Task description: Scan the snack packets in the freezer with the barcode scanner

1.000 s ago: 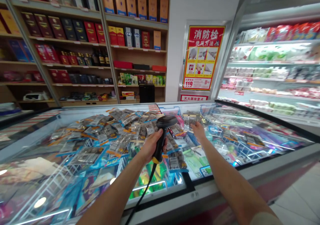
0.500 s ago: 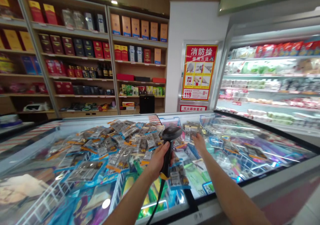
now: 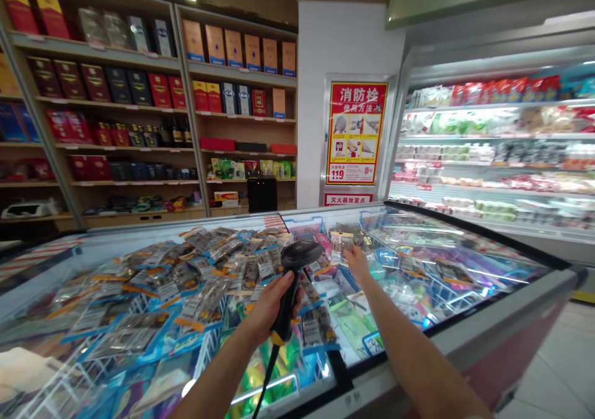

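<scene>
**Slick packet (image 3: pixel 341 243), stiff scanner (image 3: pixel 287 299)**

The packet is at the freezer's (image 3: pixel 488 328) far middle, its near-right corner pinched by the right hand (image 3: pixel 357 263); it should be light, bendy and slippery, best held by a border. Left and nearer, the left hand (image 3: pixel 264 307) wraps the scanner's handle, likely rigid and easily gripped there. Similar packets (image 3: pixel 186 275) lie heaped farther left.

One corded black scanner (image 3: pixel 287 301), held in the left-hand grip (image 3: pixel 268 302); one small packet (image 3: pixel 340 244), pinched in the right-hand grip (image 3: pixel 357 263). Glass-topped freezer (image 3: pixel 493 328), heaped with orange-and-blue-edged packs (image 3: pixel 186 276). Behind: stocked shelving (image 3: pixel 232 132), red-and-yellow poster (image 3: pixel 357 134), lit display case (image 3: pixel 493 137).
</scene>
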`<state>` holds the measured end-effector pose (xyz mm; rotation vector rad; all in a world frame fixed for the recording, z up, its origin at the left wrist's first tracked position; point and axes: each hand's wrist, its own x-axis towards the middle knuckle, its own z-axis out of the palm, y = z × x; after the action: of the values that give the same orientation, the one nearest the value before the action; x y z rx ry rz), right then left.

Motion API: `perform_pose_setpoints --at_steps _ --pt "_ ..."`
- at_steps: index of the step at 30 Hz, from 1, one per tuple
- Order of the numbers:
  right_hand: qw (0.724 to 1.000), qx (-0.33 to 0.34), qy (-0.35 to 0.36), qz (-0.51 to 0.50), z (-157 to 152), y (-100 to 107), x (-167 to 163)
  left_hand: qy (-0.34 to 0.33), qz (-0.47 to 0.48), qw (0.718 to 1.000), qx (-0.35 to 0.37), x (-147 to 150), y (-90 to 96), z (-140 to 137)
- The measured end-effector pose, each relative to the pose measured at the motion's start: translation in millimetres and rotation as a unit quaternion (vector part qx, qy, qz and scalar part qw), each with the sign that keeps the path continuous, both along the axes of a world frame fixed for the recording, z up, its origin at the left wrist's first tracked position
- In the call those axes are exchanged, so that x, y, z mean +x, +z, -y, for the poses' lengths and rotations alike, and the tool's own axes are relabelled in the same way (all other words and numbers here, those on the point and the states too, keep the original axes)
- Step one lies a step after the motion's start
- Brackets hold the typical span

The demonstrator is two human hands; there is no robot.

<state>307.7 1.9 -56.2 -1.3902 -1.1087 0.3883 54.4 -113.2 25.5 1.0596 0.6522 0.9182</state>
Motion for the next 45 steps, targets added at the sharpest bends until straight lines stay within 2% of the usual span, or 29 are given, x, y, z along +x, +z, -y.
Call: perform_pose_setpoints --at_steps 11,15,17,20,23,26,29,33,36,41,43,45 --pt "0.999 0.014 0.017 -0.028 2 2 -1 -0.034 0.023 0.999 -0.028 -3 2.5 0" --pt "0.999 0.016 -0.007 -0.032 1 1 0 -0.034 0.022 0.999 -0.028 -4 2.6 -1" --pt "0.998 -0.024 -0.049 0.01 2 3 5 -0.033 0.019 0.999 -0.027 -5 2.4 -2" --pt "0.982 -0.108 -0.128 0.089 9 9 20 -0.02 0.012 1.0 -0.017 -8 2.5 -5" --pt "0.967 -0.141 -0.176 0.115 20 14 47 -0.002 0.011 1.0 -0.006 -11 3.3 -9" --pt "0.937 -0.2 -0.225 0.179 34 16 79 0.008 0.015 1.0 -0.009 -15 5.0 -12" --pt "0.902 -0.257 -0.249 0.24 44 15 105 0.027 0.014 0.999 -0.009 -19 7.1 -13" --pt "0.877 -0.304 -0.254 0.273 53 15 127 0.051 0.005 0.999 -0.011 -21 10.9 -12" --pt "0.87 -0.321 -0.265 0.266 59 18 135 0.065 -0.002 0.998 -0.019 -22 13.8 -11" --pt "0.865 -0.312 -0.3 0.255 70 27 131 0.083 -0.017 0.996 -0.028 -22 15.6 -10" --pt "0.866 -0.286 -0.315 0.263 68 32 117 0.078 -0.017 0.997 -0.022 -22 15.3 -11" --pt "0.878 -0.253 -0.293 0.282 60 38 94 0.073 -0.018 0.997 -0.019 -22 14.5 -11"
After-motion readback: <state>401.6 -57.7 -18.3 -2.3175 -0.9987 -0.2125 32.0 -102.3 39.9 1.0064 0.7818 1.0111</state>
